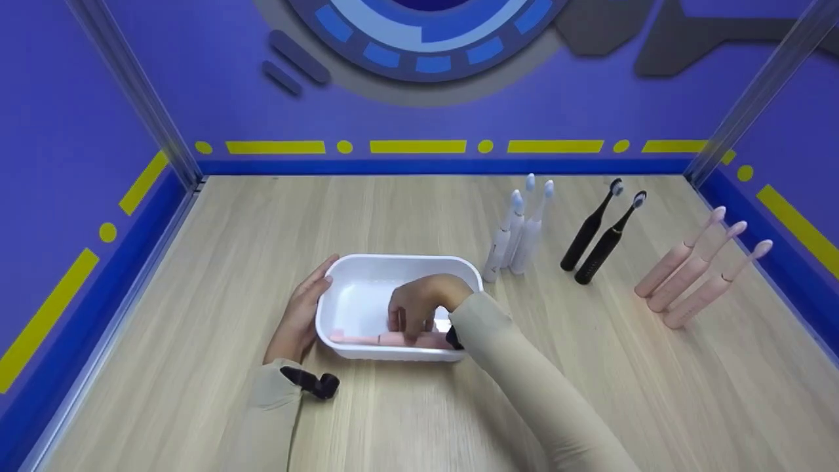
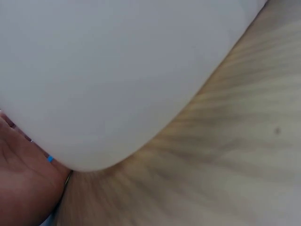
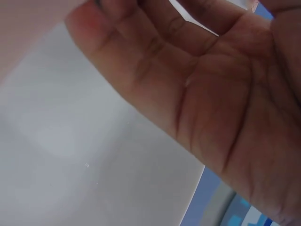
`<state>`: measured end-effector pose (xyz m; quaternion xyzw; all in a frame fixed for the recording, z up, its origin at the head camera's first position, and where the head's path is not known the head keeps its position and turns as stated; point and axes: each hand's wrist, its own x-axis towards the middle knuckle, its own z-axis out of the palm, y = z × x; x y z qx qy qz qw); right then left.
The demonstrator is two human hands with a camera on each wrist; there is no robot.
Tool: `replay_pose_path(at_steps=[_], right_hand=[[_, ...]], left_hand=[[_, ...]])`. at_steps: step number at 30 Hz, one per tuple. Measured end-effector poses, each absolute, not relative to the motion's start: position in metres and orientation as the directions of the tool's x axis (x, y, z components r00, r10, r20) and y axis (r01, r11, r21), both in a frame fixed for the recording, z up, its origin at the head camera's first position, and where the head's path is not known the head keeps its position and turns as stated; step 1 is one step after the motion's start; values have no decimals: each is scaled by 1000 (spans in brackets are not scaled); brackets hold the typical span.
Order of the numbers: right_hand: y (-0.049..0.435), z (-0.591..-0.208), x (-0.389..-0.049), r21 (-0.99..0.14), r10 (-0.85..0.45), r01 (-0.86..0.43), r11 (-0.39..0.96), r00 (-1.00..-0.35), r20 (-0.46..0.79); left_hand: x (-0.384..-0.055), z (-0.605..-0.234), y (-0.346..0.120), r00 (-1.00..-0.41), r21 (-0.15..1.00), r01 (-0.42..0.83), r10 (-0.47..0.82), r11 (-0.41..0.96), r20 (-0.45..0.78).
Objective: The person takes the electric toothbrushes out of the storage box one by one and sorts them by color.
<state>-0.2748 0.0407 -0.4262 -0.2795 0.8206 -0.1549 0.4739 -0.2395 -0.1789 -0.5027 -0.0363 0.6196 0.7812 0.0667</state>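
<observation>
A white plastic tub (image 1: pixel 367 259) stands on the table. At its left end my left hand (image 1: pixel 303 318) holds it, the thumb at the rim and the fingers along the outside wall. The left wrist view shows the tub's outer wall (image 2: pixel 103 70) and part of the left palm (image 2: pixel 28 179). My right hand (image 1: pixel 423 301) reaches down inside the tub and grips a pink electric toothbrush (image 1: pixel 391 339) by its handle. That toothbrush lies along the near wall, its head to the left. In the right wrist view, curled fingers (image 3: pixel 141 61) partly hide the blurred pink handle (image 3: pixel 33 37).
Right of the tub stand three white electric toothbrushes (image 1: pixel 518 229), two black ones (image 1: pixel 606 239) and three pink ones (image 1: pixel 698 278), all upright. Blue-purple panels (image 1: pixel 419 118) enclose the wooden table (image 1: pixel 262 216) at the back and sides.
</observation>
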Motion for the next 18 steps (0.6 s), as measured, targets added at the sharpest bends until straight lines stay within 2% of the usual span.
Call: replay_pose_path(at_steps=[9, 18], right_hand=[[44, -427, -277, -538, -623, -314, 782, -400, -672], [46, -426, -278, -549, -662, -370, 750, -402, -633]], left_hand=[[-240, -504, -180, -990, 960, -134, 69, -247, -121], [-238, -503, -180, -990, 962, -137, 75, -238, -123]])
